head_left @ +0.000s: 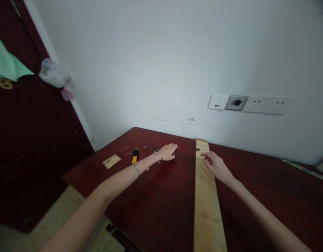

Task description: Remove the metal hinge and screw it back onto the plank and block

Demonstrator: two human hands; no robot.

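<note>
A long, pale wooden board (208, 203) lies on the dark red tabletop, running away from me toward the wall, with a small dark patch near its far end. Over that end hovers my right hand (216, 167), its fingers loosely curled and thumb and index apart, and nothing visible between them. Left of the board, my left hand (167, 152) reaches low over the table with its fingers stretched out, holding nothing I can see. Beside my left forearm lies a yellow and black screwdriver (135, 155). Several thin metal pins or screws (146, 146) are scattered around it.
A small flat wood piece (112, 161) rests near the left table edge (80, 169). The white wall (161, 70) with a row of sockets (265, 105) borders the table's far side. A dark red door (27, 140) with hanging bags (53, 73) stands at left. A light strip (306, 169) lies far right.
</note>
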